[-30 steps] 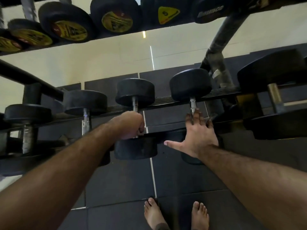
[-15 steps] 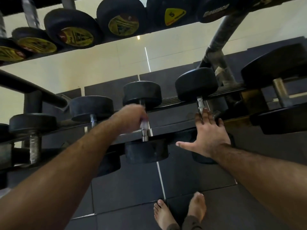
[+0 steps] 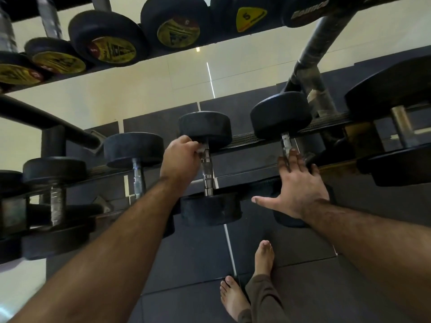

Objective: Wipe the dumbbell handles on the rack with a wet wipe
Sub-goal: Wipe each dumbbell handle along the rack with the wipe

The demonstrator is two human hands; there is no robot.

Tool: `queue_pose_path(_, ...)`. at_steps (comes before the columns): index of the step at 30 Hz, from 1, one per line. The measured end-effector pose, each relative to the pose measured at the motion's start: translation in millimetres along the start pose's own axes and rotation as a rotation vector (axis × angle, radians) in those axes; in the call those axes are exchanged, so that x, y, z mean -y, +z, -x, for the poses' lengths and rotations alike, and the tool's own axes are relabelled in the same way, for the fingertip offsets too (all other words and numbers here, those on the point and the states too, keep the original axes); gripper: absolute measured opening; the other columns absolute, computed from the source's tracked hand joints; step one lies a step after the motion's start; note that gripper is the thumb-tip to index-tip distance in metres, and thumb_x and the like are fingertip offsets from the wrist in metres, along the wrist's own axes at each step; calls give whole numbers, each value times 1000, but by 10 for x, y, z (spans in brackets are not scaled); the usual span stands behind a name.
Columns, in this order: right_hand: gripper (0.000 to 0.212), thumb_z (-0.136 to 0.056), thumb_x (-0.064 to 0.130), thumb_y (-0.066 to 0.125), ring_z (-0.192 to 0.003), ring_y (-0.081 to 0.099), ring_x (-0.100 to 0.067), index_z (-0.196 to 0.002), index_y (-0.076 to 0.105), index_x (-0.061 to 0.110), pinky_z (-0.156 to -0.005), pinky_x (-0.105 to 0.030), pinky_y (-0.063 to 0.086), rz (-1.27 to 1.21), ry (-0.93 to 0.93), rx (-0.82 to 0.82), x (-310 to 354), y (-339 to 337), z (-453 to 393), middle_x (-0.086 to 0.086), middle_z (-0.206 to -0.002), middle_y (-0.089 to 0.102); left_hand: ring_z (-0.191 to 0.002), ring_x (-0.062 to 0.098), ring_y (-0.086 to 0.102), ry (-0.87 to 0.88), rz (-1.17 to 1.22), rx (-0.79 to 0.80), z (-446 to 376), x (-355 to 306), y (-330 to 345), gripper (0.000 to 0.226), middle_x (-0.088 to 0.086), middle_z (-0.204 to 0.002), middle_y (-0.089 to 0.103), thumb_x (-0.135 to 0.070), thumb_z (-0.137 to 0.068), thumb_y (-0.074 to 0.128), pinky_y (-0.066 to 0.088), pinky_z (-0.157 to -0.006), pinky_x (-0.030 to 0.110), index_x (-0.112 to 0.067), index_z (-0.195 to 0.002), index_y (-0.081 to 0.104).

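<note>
The wet wipe (image 3: 200, 150) is a small pale scrap, limp and light by the look of it, best bunched and pinched around the metal. It sits at the far end of the middle dumbbell's handle (image 3: 207, 171), just under the far weight head, pinched there by the left hand (image 3: 180, 159). To the right of that handle, the right hand (image 3: 297, 185) lies flat, fingers straight, on the neighbouring dumbbell (image 3: 281, 115), steadying it.
</note>
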State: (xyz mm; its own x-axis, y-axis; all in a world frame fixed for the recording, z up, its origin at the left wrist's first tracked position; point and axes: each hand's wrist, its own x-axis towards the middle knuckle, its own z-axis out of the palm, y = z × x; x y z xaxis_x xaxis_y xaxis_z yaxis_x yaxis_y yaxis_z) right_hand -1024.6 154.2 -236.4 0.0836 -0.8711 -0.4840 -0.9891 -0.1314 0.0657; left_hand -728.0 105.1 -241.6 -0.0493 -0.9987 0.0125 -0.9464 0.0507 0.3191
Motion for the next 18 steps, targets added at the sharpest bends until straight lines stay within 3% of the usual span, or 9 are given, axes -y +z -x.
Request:
queue_pose_path(2,155,-56,116,9,-166,1,-35,-172,3,15,-130,-61,19,1,1,8,-8,7,-1,-18,-179,-6,-90,32,67,-67,-45,97,51,-35,114,20,9,-100,71,-13,-94,64,54,-81,39,-16,-101,82)
queue_pose_path(4,155,-56,117,9,-166,0,-35,-172,1,14,-130,-61,19,-3,-6,12,-15,8,-6,-18,-179,-7,-88,30,69,-133,22,301,188,45,144,17,8,-93,74,-12,-90,64,55,-79,35,-16,-93,81)
queue_pose_path(6,155,-57,117,11,-166,0,-35,-172,1,14,-130,-62,19,1,-11,11,-9,4,-4,-19,-179,-7,-84,18,74,-208,223,538,346,185,27,11,0,-86,78,-10,-88,74,58,-77,28,-18,-87,82)
queue_pose_path(8,154,-57,116,11,-166,0,-36,-172,3,14,-130,-62,20,6,-7,5,-10,-2,0,-19,-179,-6,-76,9,73,-368,545,672,456,281,-153,11,-1,-82,79,-6,-85,83,58,-72,24,-17,-84,82)
queue_pose_path(9,154,-57,117,11,-166,0,-36,-172,3,14,-130,-62,20,7,-7,9,-10,-9,1,-19,-179,-6,-71,10,70,-443,649,651,446,330,-175,13,1,-79,78,-5,-84,84,57,-69,26,-17,-81,81)
queue_pose_path(11,154,-57,117,10,-166,0,-36,-172,3,14,-130,-61,19,9,-7,17,-9,-16,7,-19,-179,-7,-64,13,62,-570,692,418,348,419,-67,16,2,-68,71,-7,-78,85,52,-66,31,-20,-70,79)
queue_pose_path(14,154,-57,116,11,-166,-2,-36,-172,2,15,-130,-60,19,-8,-4,19,-2,-27,4,-19,-179,-9,-62,12,63,-650,692,145,210,362,153,7,1,-66,73,-29,-73,84,58,-64,41,-24,-74,81)
queue_pose_path(16,153,-57,116,12,-166,-2,-36,-172,1,15,-131,-60,19,-7,-7,23,-4,-32,2,-18,-179,-9,-70,8,70,-469,588,150,237,222,181,8,-3,-78,79,-30,-81,87,59,-71,29,-24,-85,84)
queue_pose_path(18,153,-57,116,13,-166,-2,-36,-172,0,15,-131,-60,19,-8,-9,25,-2,-29,3,-18,-179,-10,-82,1,71,-155,315,299,292,157,82,10,-9,-90,81,-21,-87,82,54,-80,17,-24,-96,85)
